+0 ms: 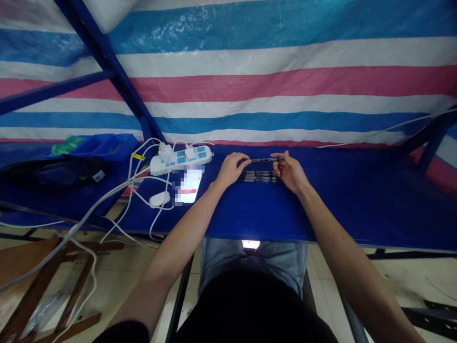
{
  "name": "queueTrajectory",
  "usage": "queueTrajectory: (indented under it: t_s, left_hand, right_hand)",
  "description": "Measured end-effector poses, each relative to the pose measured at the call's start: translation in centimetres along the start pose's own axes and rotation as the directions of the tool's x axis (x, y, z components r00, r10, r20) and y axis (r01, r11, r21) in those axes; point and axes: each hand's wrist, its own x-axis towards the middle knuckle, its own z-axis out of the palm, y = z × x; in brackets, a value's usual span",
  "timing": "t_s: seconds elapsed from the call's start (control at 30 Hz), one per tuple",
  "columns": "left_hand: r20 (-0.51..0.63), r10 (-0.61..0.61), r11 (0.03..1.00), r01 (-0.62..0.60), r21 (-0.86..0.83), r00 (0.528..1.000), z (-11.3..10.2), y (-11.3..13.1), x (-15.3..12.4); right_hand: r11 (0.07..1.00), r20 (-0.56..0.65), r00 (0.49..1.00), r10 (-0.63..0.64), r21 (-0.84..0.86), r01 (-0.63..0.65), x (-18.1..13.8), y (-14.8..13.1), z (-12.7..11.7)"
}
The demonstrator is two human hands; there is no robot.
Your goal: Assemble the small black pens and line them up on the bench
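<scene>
A slim dark pen (pixel 263 160) lies level between my two hands, just above or on the blue table. My left hand (pixel 233 167) pinches its left end between thumb and fingertips. At the other end, the fingers of my right hand (pixel 290 172) close around the pen's tip, with the thumb raised. Directly below, several similar dark pens (pixel 260 176) rest side by side in a neat row on the table (pixel 264 209). The ends of that row reach close to both hands, and the right fingers partly cover it.
Left of my arms sit a white power strip (pixel 182 160) with plugged-in chargers, a lit phone (pixel 189 186) and a white oval device (pixel 159 199) among loose cables. Farther left are a blue tray (pixel 107 145) and a dark bag (pixel 53 171). A striped tarp (pixel 250 85) hangs behind.
</scene>
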Motion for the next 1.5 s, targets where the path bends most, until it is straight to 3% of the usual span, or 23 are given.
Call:
queueTrajectory:
  t_s: [0.07,0.17,0.27,0.53,0.83,1.0,1.1,1.23,1.37,1.5]
  left_hand:
    - [-0.007,-0.025,1.000,0.025,0.004,1.000,0.1,-0.3,0.0]
    - [-0.021,-0.067,0.998,0.067,0.004,0.998,0.3,-0.7,-0.1]
    - [-0.016,-0.090,0.996,0.091,0.016,0.996,0.2,-1.1,-0.1]
    - [0.185,-0.075,0.995,0.063,0.071,0.980,-0.3,-2.4,0.0]
    - [0.204,-0.057,0.998,0.049,0.043,0.977,-0.2,-2.4,-0.1]
    - [0.207,-0.046,0.998,0.037,0.048,0.977,-0.3,-2.4,-0.1]
    - [0.201,-0.044,0.998,0.034,0.053,0.979,-0.2,-2.5,-0.1]
    - [0.191,-0.046,0.998,0.036,0.054,0.981,-0.2,-2.3,-0.1]
    - [0.164,-0.026,0.999,0.019,0.044,0.986,-0.5,-1.5,-0.1]
    - [0.110,-0.002,1.000,0.002,-0.001,0.994,-1.0,-0.4,0.0]
  right_hand:
    - [0.977,-0.087,0.991,-0.103,-0.195,0.085,0.3,0.8,-0.1]
    - [0.862,-0.197,0.935,-0.296,-0.476,0.173,0.6,1.9,-0.4]
    - [0.789,-0.226,0.906,-0.357,-0.592,0.163,0.6,2.2,-0.6]
    - [0.754,-0.105,0.967,-0.231,-0.648,0.110,0.4,2.1,-0.7]
    - [0.656,-0.062,0.958,-0.281,-0.740,0.145,0.5,2.3,-0.9]
    - [0.572,0.162,0.918,-0.361,-0.739,0.355,-0.1,1.7,-0.2]
    - [0.492,0.295,0.903,-0.311,-0.763,0.419,-0.5,1.4,0.3]
    - [0.411,0.366,0.899,-0.243,-0.801,0.436,-0.9,1.3,0.7]
    - [0.431,0.396,0.892,-0.219,-0.781,0.453,-1.0,1.1,1.0]
    - [0.510,0.309,0.892,-0.329,-0.737,0.444,-0.7,1.0,0.9]
